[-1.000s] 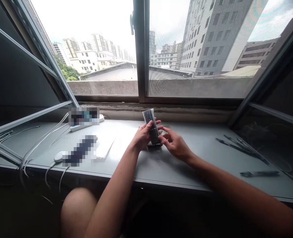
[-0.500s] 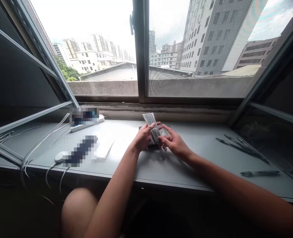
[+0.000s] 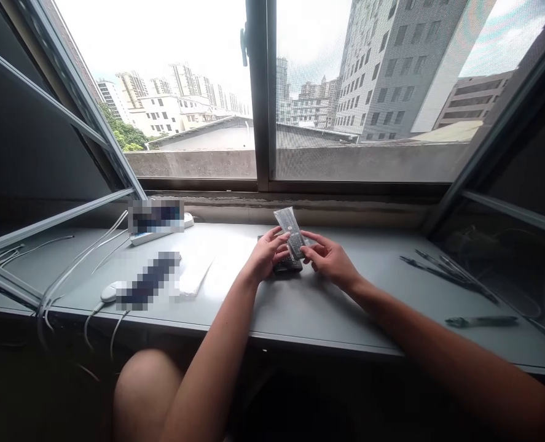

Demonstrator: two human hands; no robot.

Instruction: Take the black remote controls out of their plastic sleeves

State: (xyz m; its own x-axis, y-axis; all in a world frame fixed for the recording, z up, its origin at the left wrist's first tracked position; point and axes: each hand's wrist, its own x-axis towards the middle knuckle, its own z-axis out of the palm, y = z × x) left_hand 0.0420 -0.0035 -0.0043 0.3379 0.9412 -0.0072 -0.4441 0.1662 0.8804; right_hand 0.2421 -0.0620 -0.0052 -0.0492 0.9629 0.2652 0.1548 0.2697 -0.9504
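Between my two hands, above the desk, is a dark remote control (image 3: 295, 244) inside a clear plastic sleeve (image 3: 285, 216), tilted with the loose end of the sleeve pointing up and away. My left hand (image 3: 268, 248) pinches its left side, thumb on top. On the lower right edge, my right hand (image 3: 324, 255) grips with thumb and fingers. Below them a black object with buttons (image 3: 288, 266) lies on the desk, partly covered by my hands. A bit of clear plastic shows by the right fingers.
The grey desk (image 3: 346, 319) runs along a window. To the left are a white power strip (image 3: 161, 232), a blurred-out dark item (image 3: 150, 279), a round white charger (image 3: 109, 293), white paper (image 3: 196, 276) and cables. Pens (image 3: 451, 276) and a green pen (image 3: 481, 321) lie right. Metal frames flank the desk.
The sleeved remote has turned so its button face shows more clearly, and its upper end has shifted slightly right. My right fingers have closed in on its lower edge.
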